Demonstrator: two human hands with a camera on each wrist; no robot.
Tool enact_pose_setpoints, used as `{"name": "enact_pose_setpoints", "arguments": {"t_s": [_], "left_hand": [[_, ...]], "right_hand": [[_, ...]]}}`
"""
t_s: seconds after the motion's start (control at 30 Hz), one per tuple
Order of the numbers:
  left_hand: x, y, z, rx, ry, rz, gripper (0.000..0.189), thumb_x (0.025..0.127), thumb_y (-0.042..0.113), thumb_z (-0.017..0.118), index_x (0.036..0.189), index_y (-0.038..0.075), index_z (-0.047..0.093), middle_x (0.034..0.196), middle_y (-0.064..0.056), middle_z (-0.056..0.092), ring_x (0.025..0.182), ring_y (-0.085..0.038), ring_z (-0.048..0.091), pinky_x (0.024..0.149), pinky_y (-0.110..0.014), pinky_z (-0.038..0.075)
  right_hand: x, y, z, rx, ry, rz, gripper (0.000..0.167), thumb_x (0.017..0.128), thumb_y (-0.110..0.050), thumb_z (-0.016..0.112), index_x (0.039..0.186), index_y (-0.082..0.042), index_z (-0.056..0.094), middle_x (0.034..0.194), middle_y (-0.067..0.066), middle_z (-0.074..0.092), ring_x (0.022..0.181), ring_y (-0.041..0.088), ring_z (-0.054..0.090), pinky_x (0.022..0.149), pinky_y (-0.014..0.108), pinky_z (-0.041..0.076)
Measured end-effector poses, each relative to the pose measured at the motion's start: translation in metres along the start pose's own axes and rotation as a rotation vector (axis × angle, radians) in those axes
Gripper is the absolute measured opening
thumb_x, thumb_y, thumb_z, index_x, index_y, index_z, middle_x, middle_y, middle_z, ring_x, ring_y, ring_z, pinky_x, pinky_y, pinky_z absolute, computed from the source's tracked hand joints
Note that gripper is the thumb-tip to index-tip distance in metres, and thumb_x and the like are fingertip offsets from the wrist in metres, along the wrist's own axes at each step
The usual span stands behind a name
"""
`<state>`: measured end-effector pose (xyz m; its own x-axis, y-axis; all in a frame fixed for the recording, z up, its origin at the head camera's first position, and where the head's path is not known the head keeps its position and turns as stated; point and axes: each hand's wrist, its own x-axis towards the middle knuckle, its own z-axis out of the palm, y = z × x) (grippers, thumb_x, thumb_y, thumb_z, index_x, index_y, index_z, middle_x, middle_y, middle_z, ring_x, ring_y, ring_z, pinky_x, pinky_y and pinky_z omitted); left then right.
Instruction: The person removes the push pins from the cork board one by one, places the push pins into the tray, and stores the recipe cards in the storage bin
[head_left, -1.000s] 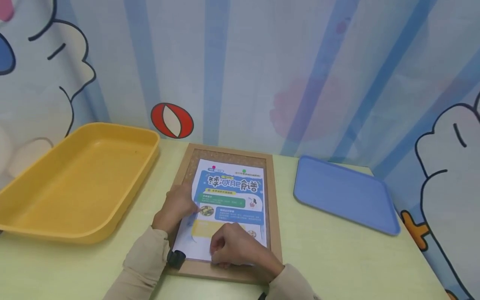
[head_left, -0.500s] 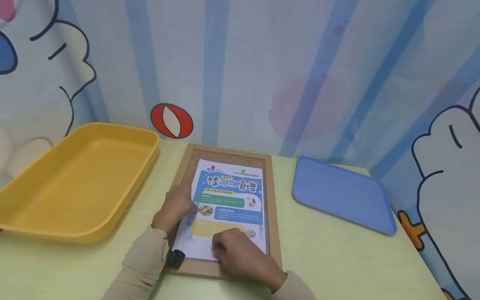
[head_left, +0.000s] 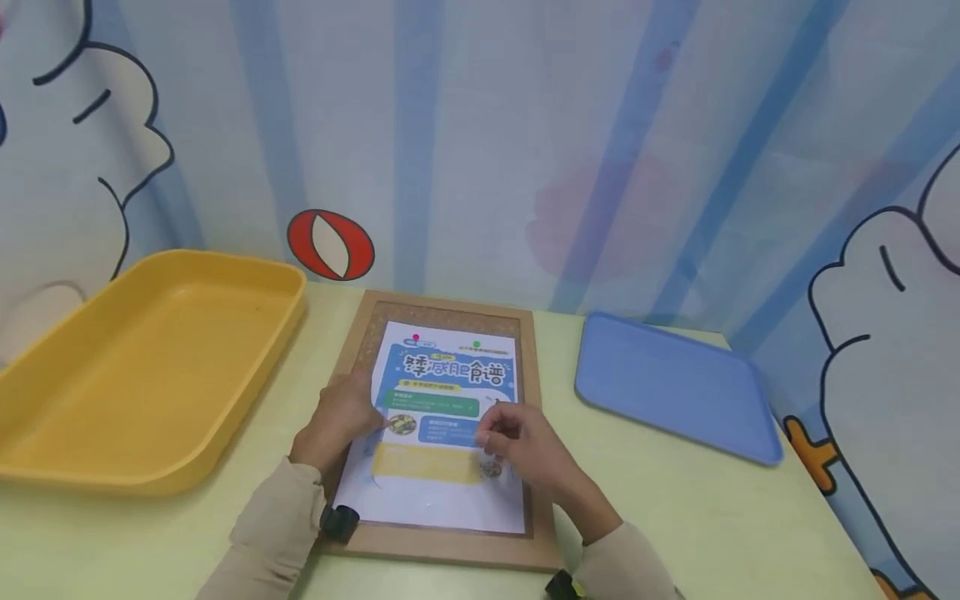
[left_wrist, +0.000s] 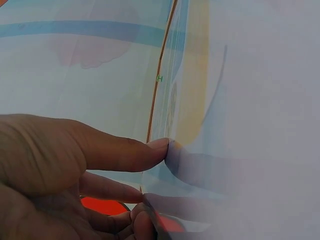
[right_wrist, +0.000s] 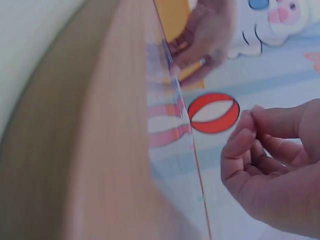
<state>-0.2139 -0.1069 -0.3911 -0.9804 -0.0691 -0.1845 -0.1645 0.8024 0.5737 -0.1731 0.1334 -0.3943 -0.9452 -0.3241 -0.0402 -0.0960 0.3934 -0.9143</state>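
A printed poster (head_left: 450, 492) lies on a wood-framed corkboard (head_left: 442, 557) set on the table. Two push pins, a pink pin (head_left: 416, 337) and a green pin (head_left: 476, 344), stand at its top. A small pale spot (head_left: 428, 504) shows low on the sheet. My left hand (head_left: 341, 421) rests on the board's left side; in the left wrist view its thumb (left_wrist: 130, 152) presses the sheet's surface, the other fingers bent below. Raised over the poster's right part, my right hand (head_left: 525, 446) has thumb and index fingertips (right_wrist: 255, 114) together, with no thing showing between them.
To the left stands a deep yellow tray (head_left: 288, 333). A shallow blue tray (head_left: 675, 383) lies to the right on the pale green table (head_left: 660, 492). Behind the table rises a striped cartoon backdrop (head_left: 480, 150).
My right hand has lifted off the poster's bottom edge and moved up and right, uncovering the pale spot. My left hand has stayed in place on the board. The whole view has shifted slightly.
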Motion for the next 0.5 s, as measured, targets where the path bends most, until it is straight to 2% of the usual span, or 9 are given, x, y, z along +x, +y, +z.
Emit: {"name": "enact_pose_setpoints", "arguments": {"t_s": [0.1, 0.2, 0.3, 0.5], "left_hand": [[-0.002, -0.002, -0.001, 0.009, 0.001, 0.0, 0.082, 0.077, 0.0, 0.081, 0.147, -0.003, 0.04, 0.118, -0.027, 0.064, 0.102, -0.041, 0.065, 0.089, -0.055, 0.057], [-0.003, -0.001, -0.002, 0.015, -0.002, -0.002, 0.082, 0.077, 0.001, 0.081, 0.147, -0.003, 0.039, 0.117, -0.028, 0.063, 0.101, -0.042, 0.065, 0.088, -0.054, 0.058], [-0.003, 0.001, -0.002, 0.013, -0.011, -0.009, 0.08, 0.078, 0.001, 0.081, 0.146, -0.004, 0.04, 0.118, -0.029, 0.063, 0.101, -0.042, 0.066, 0.086, -0.053, 0.059], [-0.002, 0.001, -0.001, -0.001, -0.025, -0.017, 0.077, 0.08, 0.002, 0.079, 0.146, -0.004, 0.04, 0.122, -0.029, 0.062, 0.103, -0.042, 0.067, 0.087, -0.052, 0.058]], "right_hand": [[0.002, 0.007, -0.008, 0.071, 0.06, 0.043, 0.008, 0.093, -0.001, 0.064, 0.1, 0.002, 0.067, 0.086, 0.005, 0.061, 0.077, 0.016, 0.057, 0.072, 0.026, 0.051], [0.001, 0.012, -0.017, 0.12, 0.091, 0.075, 0.017, 0.094, -0.002, 0.063, 0.109, 0.003, 0.07, 0.1, 0.008, 0.068, 0.084, 0.015, 0.058, 0.079, 0.025, 0.054], [0.001, 0.017, -0.026, 0.155, 0.109, 0.105, 0.019, 0.095, -0.004, 0.063, 0.11, 0.003, 0.072, 0.103, 0.008, 0.069, 0.085, 0.015, 0.058, 0.078, 0.024, 0.054], [0.003, 0.025, -0.038, 0.266, 0.138, 0.168, 0.022, 0.094, -0.005, 0.065, 0.11, 0.01, 0.067, 0.088, 0.002, 0.066, 0.077, 0.014, 0.059, 0.068, 0.022, 0.053]]}}
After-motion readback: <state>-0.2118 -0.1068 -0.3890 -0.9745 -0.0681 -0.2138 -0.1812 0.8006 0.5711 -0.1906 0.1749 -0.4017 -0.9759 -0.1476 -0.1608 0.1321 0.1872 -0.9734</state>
